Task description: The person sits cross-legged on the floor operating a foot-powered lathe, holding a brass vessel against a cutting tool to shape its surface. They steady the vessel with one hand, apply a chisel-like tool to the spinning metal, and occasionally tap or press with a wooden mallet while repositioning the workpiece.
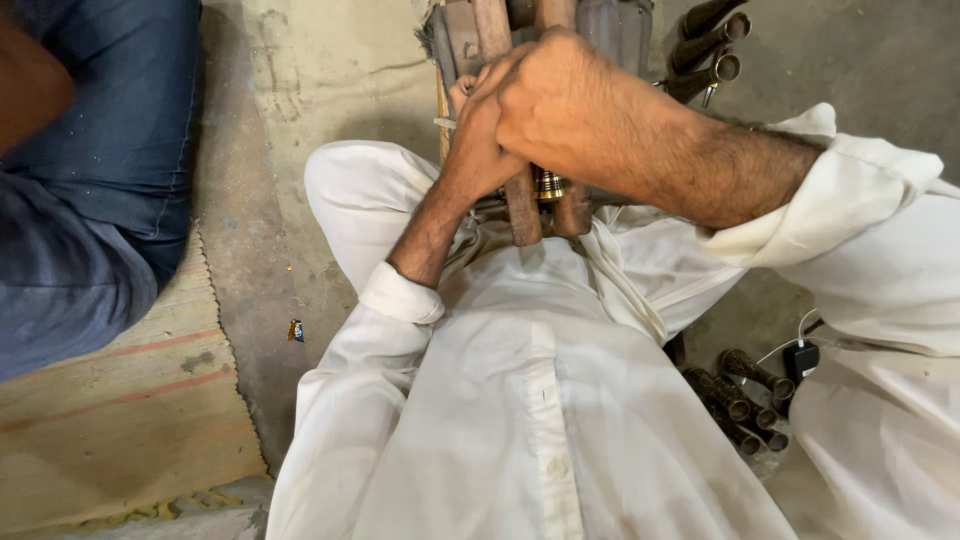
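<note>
Fingers of the right hand (560,105) and left hand (480,140) press together round two wooden handles (522,215) w/ a brass piece (548,185) between (grip partly hidden), far of the lap; a slip could pinch skin.

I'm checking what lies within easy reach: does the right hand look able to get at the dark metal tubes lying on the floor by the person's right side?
Probably yes, but not right away: the right hand is clasped with the left hand around two wooden handles. Nothing covers the dark metal tubes, which lie beside the right knee.
</note>
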Action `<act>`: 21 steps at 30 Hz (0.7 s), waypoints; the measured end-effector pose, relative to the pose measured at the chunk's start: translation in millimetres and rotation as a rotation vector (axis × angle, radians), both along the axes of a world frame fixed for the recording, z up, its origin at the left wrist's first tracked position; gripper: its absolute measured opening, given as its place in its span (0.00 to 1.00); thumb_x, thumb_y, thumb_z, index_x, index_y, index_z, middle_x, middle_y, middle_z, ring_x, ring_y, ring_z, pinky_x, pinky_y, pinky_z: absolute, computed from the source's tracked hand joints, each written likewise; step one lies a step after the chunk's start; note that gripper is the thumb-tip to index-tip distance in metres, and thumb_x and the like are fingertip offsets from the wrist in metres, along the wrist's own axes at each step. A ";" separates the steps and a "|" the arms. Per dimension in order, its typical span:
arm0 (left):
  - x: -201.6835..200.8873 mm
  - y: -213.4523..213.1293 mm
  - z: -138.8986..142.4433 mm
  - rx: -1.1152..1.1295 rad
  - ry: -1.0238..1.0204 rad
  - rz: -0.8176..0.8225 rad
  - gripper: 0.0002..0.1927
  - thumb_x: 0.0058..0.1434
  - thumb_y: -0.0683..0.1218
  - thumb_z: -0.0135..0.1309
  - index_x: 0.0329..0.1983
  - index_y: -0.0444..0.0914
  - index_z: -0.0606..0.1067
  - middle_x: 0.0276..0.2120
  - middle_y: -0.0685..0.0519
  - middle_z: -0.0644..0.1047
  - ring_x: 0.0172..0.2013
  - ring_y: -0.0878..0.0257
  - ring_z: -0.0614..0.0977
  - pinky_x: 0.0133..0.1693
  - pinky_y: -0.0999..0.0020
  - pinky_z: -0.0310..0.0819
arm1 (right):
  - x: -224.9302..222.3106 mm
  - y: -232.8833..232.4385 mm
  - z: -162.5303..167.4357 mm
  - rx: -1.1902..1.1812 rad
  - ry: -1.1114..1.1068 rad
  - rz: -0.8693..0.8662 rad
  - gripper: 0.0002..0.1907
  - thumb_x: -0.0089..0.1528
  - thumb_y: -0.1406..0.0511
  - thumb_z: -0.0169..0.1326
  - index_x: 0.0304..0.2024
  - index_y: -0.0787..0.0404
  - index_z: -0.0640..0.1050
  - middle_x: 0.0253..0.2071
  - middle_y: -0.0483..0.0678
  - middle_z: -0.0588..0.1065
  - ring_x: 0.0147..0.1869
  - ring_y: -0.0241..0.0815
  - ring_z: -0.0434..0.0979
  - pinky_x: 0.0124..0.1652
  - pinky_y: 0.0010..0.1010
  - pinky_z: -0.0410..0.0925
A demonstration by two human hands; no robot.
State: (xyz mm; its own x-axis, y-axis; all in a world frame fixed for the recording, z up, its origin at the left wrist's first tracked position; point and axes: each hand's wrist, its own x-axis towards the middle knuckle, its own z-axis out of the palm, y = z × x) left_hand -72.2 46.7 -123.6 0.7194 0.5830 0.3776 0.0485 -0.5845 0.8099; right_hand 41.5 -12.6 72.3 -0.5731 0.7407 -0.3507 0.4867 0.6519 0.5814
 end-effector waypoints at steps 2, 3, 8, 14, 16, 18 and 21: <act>1.4 2.9 0.4 -0.019 -0.001 -0.009 0.33 0.57 0.46 0.67 0.65 0.36 0.71 0.69 0.48 0.69 0.68 0.56 0.69 0.64 0.53 0.52 | -2.2 4.7 2.4 -0.090 -0.043 -0.057 0.07 0.50 0.60 0.64 0.22 0.54 0.81 0.22 0.36 0.77 0.30 0.30 0.77 0.29 0.25 0.66; 2.7 4.4 1.6 -0.017 0.014 -0.005 0.32 0.56 0.46 0.68 0.64 0.37 0.72 0.68 0.49 0.69 0.68 0.56 0.69 0.64 0.53 0.51 | -1.2 6.2 2.8 -0.135 -0.065 -0.088 0.06 0.52 0.61 0.64 0.22 0.54 0.81 0.21 0.36 0.77 0.29 0.30 0.76 0.28 0.25 0.65; 11.8 8.7 10.1 -0.019 0.036 0.009 0.40 0.49 0.42 0.66 0.69 0.41 0.69 0.70 0.47 0.68 0.70 0.56 0.67 0.65 0.54 0.50 | 22.2 2.0 -0.9 -0.021 0.199 -0.213 0.07 0.52 0.60 0.64 0.26 0.56 0.82 0.26 0.43 0.79 0.29 0.35 0.80 0.28 0.26 0.69; 11.2 12.7 16.5 0.006 0.021 0.026 0.41 0.62 0.49 0.71 0.76 0.50 0.63 0.71 0.50 0.69 0.70 0.59 0.69 0.67 0.55 0.49 | 42.5 -22.7 -15.7 0.087 0.417 -0.485 0.09 0.55 0.63 0.64 0.37 0.56 0.85 0.33 0.47 0.80 0.30 0.44 0.83 0.27 0.32 0.72; 10.2 14.1 19.1 -0.011 0.021 0.021 0.41 0.62 0.49 0.71 0.75 0.50 0.63 0.70 0.51 0.69 0.70 0.59 0.69 0.66 0.55 0.50 | 43.5 -32.6 -20.5 0.110 0.571 -0.595 0.11 0.59 0.61 0.65 0.42 0.57 0.85 0.34 0.48 0.80 0.29 0.47 0.82 0.27 0.36 0.72; 11.3 14.4 22.5 -0.019 0.022 0.018 0.41 0.61 0.49 0.70 0.75 0.50 0.64 0.70 0.51 0.70 0.70 0.59 0.70 0.66 0.55 0.50 | 46.5 -42.5 -23.4 0.129 0.770 -0.680 0.14 0.65 0.58 0.65 0.48 0.58 0.84 0.35 0.50 0.80 0.30 0.50 0.82 0.30 0.40 0.73; 14.7 13.7 27.5 -0.018 0.024 0.020 0.41 0.60 0.48 0.70 0.74 0.50 0.65 0.69 0.50 0.71 0.68 0.59 0.71 0.66 0.54 0.50 | 49.6 -50.8 -29.1 0.147 0.799 -0.792 0.15 0.61 0.59 0.65 0.48 0.58 0.84 0.34 0.52 0.79 0.31 0.52 0.82 0.31 0.43 0.73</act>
